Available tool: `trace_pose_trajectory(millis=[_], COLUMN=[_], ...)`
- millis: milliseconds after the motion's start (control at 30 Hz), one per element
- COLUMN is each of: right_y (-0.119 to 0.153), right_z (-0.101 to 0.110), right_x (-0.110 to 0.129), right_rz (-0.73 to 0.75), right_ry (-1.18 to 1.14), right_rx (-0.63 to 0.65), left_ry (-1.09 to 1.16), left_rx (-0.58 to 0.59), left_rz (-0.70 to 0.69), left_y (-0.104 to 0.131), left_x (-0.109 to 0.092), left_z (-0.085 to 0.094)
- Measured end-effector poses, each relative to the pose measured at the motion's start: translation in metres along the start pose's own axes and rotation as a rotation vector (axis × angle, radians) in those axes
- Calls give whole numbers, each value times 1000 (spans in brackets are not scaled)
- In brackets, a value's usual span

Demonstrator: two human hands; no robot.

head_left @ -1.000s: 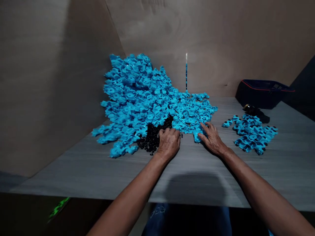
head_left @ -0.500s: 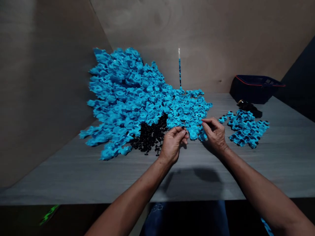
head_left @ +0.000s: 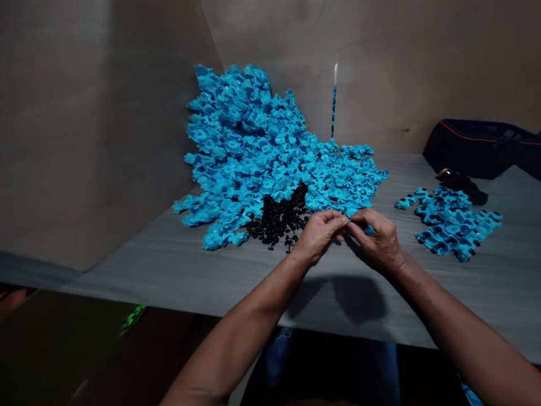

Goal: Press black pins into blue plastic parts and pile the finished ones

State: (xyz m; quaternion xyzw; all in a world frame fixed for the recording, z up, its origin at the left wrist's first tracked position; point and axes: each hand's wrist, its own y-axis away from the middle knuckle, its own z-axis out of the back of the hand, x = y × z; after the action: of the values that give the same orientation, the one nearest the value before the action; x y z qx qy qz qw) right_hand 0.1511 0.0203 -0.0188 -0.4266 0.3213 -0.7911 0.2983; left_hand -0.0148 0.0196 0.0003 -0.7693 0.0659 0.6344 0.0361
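My left hand (head_left: 320,234) and my right hand (head_left: 379,237) meet fingertip to fingertip above the table, in front of a heap of blue plastic parts (head_left: 253,141). My left thumb and fingers pinch a small black wheel piece (head_left: 345,215), mostly covered by the fingertips. The fingers of my right hand are closed at the same spot, and what they hold is hidden. A pile of black wheel-and-axle pieces (head_left: 279,220) lies just left of my left hand. Right of my right hand is a smaller group of blue parts fitted with black wheels (head_left: 454,217).
At the back right stands a dark blue basket (head_left: 469,146) with a red line near its rim. A dark object with a shiny end (head_left: 460,183) lies before it. Wooden panels (head_left: 380,73) close off the back and left. A patterned strip (head_left: 333,110) rises behind the heap.
My hands have come together; before, they were apart, with the black piece in my left fingers. The camera view has turned, so the scene sits farther right.
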Motion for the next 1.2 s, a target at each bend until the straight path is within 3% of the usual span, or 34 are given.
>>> trace_pose_trajectory(millis=[33,100,133,233,300,367,567,700,800,1033,1200], right_y=[-1,-1,0,3,6,8,6,7,7,4,2], right_z=[0,0,-1,-6,-9,-11,-13,-15,-17,-15,-14], right_x=[2,8,11,18,20,20,14,13,13,14,17], right_rz=[-50,-149,-185,-228,-231,-250,-301,-342,-376,-303,-298], right_ry=[-26,-94,-132,-227,-249,-241,-236,-257,-279,-252,-264], right_rx=[-14,-5,37,297,464,535,589,630,654,663,664], left_ry=[-192,-622,-822,-1308,-1542,-1667,-1692,-1721,-1737,-1699,-1714], left_rx=[-63,-323,-394,-290,-165,-100,-101,-148,-165,148,136], left_rz=[-111,-382,-460,-415,-319,-260,-250,-235,-332,-469,-475], left_y=[-2,-6,-8,-16,-22,-28,-35,-30,-30,-53,-63], left_x=[-7,-24,-31,-43,-42,-36,-20,-24,-29,-24,-16], left_z=[10,33,45,67,69,65,59,61,50,8,1])
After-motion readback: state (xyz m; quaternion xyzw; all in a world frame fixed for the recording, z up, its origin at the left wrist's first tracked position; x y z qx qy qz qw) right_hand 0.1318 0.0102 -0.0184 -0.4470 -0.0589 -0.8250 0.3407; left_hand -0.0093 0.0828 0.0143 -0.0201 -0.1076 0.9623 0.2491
